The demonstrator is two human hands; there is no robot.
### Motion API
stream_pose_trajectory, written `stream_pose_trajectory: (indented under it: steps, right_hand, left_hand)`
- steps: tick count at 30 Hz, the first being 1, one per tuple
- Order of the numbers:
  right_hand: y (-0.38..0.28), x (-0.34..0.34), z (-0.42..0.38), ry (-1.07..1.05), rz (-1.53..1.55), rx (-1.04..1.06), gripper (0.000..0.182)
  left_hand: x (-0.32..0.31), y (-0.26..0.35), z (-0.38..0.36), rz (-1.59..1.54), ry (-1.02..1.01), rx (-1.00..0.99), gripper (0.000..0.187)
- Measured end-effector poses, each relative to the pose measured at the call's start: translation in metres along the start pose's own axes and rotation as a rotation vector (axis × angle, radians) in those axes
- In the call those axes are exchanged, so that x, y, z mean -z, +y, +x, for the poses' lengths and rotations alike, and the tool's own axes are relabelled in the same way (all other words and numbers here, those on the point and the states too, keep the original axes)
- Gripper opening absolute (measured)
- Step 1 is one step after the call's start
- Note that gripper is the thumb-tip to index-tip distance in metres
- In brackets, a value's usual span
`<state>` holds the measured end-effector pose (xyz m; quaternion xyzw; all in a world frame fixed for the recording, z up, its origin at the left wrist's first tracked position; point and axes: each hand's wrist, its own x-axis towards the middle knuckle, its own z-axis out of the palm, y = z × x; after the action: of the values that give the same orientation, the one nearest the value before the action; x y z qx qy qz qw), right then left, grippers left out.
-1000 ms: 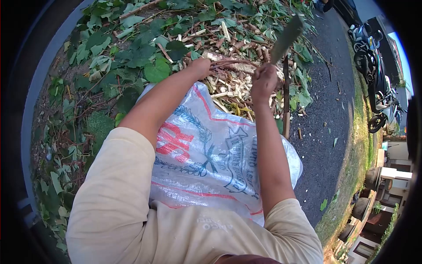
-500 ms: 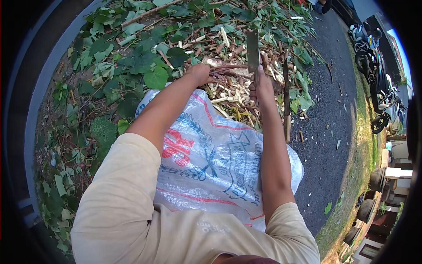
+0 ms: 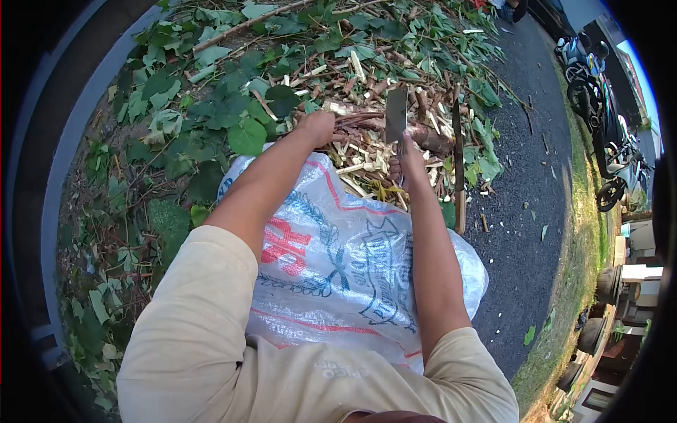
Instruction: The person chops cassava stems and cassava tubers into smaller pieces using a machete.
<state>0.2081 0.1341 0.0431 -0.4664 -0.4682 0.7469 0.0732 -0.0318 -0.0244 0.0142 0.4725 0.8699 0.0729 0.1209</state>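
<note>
My left hand [image 3: 317, 129] is closed around a small bundle of thin brown stems [image 3: 362, 118], which lie across a log [image 3: 431, 139]. In my right hand [image 3: 409, 167] is the handle of a cleaver [image 3: 397, 111]; its broad blade points away from me, at the right end of the stems. Pale chopped stem pieces [image 3: 367, 156] are scattered around the log. To the right of my right hand lies a long-bladed knife [image 3: 458, 151] with a wooden handle. A white printed sack [image 3: 345, 247] covers my lap.
Leafy cut branches [image 3: 247, 70] spread over the ground ahead and to the left. Dark asphalt [image 3: 525, 204] runs along the right, bordered by a grass strip [image 3: 575, 211]. Parked motorcycles [image 3: 610, 134] stand beyond it. A pale curved edge [image 3: 49, 183] is at far left.
The cleaver has come down and slightly left, toward me, with my right hand. My left hand still grips the stems and has shifted only a little.
</note>
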Motion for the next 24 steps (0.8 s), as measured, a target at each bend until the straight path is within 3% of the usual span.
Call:
stream_pose_trajectory:
  steps: [2, 4, 6, 10, 12, 13, 15, 17, 18, 19, 22, 24]
  right_hand:
    - [-0.001, -0.002, -0.020, -0.014, -0.015, 0.000, 0.057]
    - [-0.001, -0.003, -0.019, 0.057, 0.020, -0.027, 0.054]
    - [-0.014, 0.005, -0.019, 0.046, -0.051, 0.108, 0.053]
    - [-0.106, -0.035, -0.131, 0.077, -0.125, 0.584, 0.053]
    - [-0.130, -0.040, -0.152, -0.081, 0.021, 0.877, 0.056]
    - [-0.134, -0.044, -0.158, -0.069, 0.047, 0.885, 0.056]
    - [-0.133, -0.052, -0.167, -0.109, 0.148, 1.248, 0.060]
    - [-0.088, -0.044, -0.114, -0.137, 0.228, 1.409, 0.065]
    - [-0.041, -0.033, -0.062, -0.072, 0.202, 1.345, 0.067]
    - [0.012, -0.009, -0.029, 0.114, -0.260, 1.021, 0.070]
    - [0.056, 0.005, 0.026, 0.239, -0.323, 0.312, 0.074]
    - [0.021, -0.005, -0.002, 0.091, -0.130, 0.082, 0.068]
  left_hand:
    - [0.013, 0.011, -0.009, -0.085, -0.149, 0.025, 0.080]
    - [0.020, 0.011, -0.009, -0.082, -0.093, 0.010, 0.086]
    - [0.012, 0.009, -0.012, -0.079, -0.060, 0.037, 0.078]
    - [0.008, 0.006, -0.006, -0.020, -0.089, -0.010, 0.077]
    - [0.013, 0.007, -0.006, 0.002, -0.097, -0.008, 0.072]
    - [0.013, 0.008, -0.005, -0.002, -0.087, 0.013, 0.071]
    - [0.005, 0.009, -0.002, -0.006, -0.075, 0.036, 0.068]
    - [-0.003, 0.006, 0.002, 0.007, -0.068, 0.025, 0.068]
    - [-0.001, 0.006, 0.001, 0.006, -0.058, 0.024, 0.068]
    - [0.007, 0.012, -0.004, 0.003, -0.089, 0.059, 0.067]
    - [0.018, 0.018, -0.010, 0.026, -0.095, 0.074, 0.068]
    - [0.021, 0.020, -0.011, 0.056, -0.125, 0.112, 0.060]
